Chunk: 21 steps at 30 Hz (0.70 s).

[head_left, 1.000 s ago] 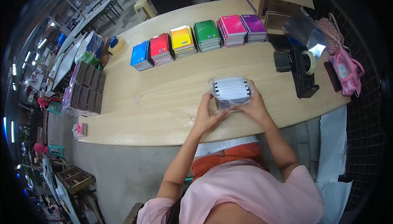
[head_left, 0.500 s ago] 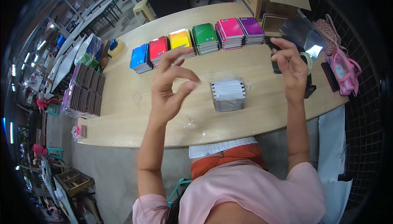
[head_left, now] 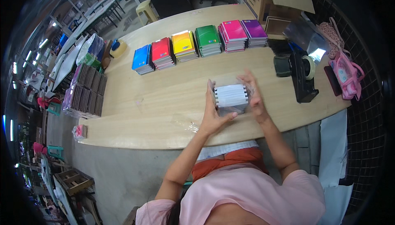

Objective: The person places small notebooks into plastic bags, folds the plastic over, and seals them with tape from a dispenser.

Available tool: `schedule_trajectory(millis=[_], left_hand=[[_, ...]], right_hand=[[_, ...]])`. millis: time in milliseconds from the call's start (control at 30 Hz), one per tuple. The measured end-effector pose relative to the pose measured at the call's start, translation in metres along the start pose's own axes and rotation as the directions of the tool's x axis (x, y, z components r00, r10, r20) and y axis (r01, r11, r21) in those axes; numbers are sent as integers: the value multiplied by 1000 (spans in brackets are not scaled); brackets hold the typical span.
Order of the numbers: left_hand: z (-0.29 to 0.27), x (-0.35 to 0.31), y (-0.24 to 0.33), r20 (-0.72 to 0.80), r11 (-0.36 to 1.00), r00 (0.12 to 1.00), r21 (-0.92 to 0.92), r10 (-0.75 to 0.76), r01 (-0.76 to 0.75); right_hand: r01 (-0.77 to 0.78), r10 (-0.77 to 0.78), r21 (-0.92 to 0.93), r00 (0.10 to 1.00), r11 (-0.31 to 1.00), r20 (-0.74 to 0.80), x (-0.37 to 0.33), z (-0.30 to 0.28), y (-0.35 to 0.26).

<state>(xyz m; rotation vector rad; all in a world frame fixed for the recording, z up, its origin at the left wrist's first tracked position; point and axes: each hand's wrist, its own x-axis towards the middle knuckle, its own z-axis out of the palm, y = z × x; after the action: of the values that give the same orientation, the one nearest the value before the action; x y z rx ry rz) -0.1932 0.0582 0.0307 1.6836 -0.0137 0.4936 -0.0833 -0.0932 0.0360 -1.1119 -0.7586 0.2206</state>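
Observation:
A plastic-wrapped bundle of small notebooks (head_left: 231, 96) stands on the table in front of me, pale page edges upward and dark binding wires along both sides. My left hand (head_left: 214, 116) grips its left side, fingers upright along it and thumb across the near face. At the right side my right hand (head_left: 256, 101) presses against the bundle, its fingers stretched upward and somewhat blurred. Clear plastic film shows around the top, between the hands. Loose clear plastic scraps (head_left: 190, 125) lie left of my left wrist.
Stacks of spiral notebooks in several colours, among them a green stack (head_left: 208, 40), line the far side. A black tape dispenser (head_left: 303, 77) and pink pouch (head_left: 347, 75) stand right. Wrapped notebook bundles (head_left: 84, 90) sit left. An open cardboard box (head_left: 269, 3) is at the back right.
Both hands have come down from above the table, the left moving right and the right moving left, and now hold the bundle's sides. The tape dispenser has come into full view.

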Motion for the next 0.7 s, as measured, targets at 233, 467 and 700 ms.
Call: schedule_trajectory(millis=[233, 467, 700], left_hand=[[40, -23, -8, -456, 974, 863, 154, 219, -167], [27, -16, 16, -327, 886, 894, 440, 307, -144], [-23, -3, 51, 216, 571, 891, 702, 401, -427]], right_hand=[[220, 37, -905, 967, 363, 250, 71, 31, -120], [226, 96, -969, 967, 99, 235, 99, 18, -148], [703, 135, -705, 693, 88, 708, 59, 19, -154]])
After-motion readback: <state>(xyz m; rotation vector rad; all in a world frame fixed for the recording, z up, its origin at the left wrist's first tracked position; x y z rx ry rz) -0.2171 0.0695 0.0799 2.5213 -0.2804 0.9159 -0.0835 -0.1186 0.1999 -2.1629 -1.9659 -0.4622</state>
